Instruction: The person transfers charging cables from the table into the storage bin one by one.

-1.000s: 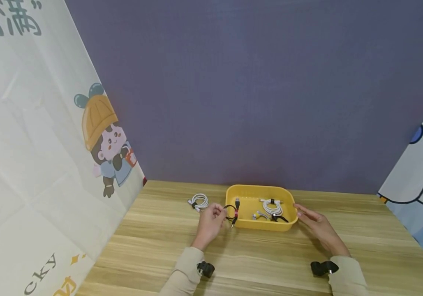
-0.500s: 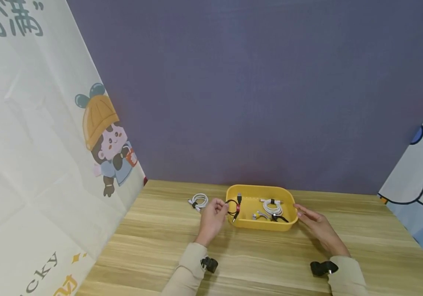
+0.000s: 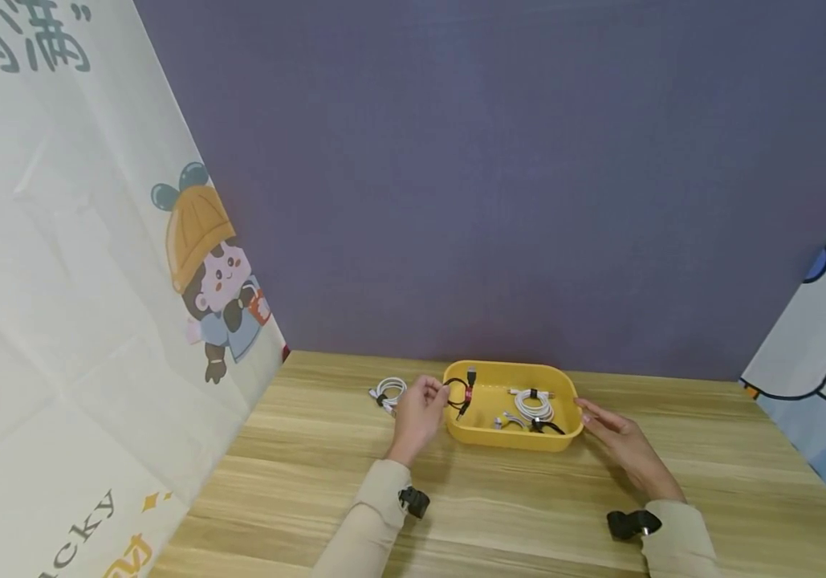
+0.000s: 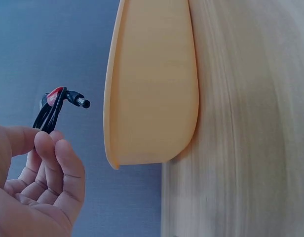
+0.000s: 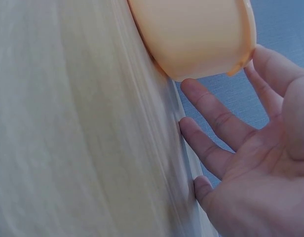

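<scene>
My left hand (image 3: 416, 417) pinches a coiled black cable (image 4: 52, 111) between thumb and fingers. A red strap (image 4: 54, 96) binds the coil, and a round barrel plug sticks out of it. In the head view the cable overlaps the left end of the yellow basket (image 3: 510, 439); in the left wrist view it hangs above the rim's level. My right hand (image 3: 627, 449) touches the basket's right end with extended fingers. Inside the basket lie a coiled white cable (image 3: 532, 407), a small black cable (image 3: 547, 426) and a short grey cable (image 3: 510, 421).
Another white cable (image 3: 387, 394), tied in a coil, lies on the wooden table (image 3: 514, 506) left of the basket. A grey-purple partition (image 3: 499, 177) rises behind the table. Printed white sheets flank it at left and right.
My left hand has moved slightly up and to the right, taking the black cable from over the basket's front left edge to over its left interior. My right hand keeps its place.
</scene>
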The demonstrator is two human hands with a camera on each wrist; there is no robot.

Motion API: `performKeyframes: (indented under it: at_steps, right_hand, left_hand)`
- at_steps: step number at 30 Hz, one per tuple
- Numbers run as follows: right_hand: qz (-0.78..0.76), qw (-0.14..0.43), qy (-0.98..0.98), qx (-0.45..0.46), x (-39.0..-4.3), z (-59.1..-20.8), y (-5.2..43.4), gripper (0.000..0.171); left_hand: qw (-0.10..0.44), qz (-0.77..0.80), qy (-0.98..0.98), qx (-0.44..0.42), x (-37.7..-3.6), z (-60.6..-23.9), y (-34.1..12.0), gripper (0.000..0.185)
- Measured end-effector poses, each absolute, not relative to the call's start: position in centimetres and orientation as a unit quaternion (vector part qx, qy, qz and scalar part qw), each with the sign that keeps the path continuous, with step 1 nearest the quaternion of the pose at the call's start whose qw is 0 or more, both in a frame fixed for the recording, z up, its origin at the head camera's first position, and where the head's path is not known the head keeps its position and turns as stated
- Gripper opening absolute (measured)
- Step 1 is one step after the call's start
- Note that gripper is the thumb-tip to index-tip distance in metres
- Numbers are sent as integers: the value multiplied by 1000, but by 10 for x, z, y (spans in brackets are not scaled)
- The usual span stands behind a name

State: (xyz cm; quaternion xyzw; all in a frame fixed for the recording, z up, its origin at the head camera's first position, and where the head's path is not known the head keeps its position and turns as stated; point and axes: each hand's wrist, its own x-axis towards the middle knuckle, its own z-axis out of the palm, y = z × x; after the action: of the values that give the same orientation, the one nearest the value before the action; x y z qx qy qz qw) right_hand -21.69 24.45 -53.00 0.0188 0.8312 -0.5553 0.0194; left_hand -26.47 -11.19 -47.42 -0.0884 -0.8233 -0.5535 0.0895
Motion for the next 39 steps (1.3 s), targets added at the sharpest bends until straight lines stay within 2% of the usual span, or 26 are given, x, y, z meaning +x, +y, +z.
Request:
performKeyframes:
  at_steps: [19,28,39]
  right_hand:
    - [-551,22,834,9,-217,-530,247,65]
    - [-554,22,832,13,-217,-531,245,65]
    - [-560,11,828,12,-216,-531,247,65]
  left_hand:
    - [117,-445,-883,-91,-281,-474,-97,11]
    - [156,-346,-914,-144,-289,-481,-99,11]
    - [156,-247,-935,-199,-285,-480,-98,8]
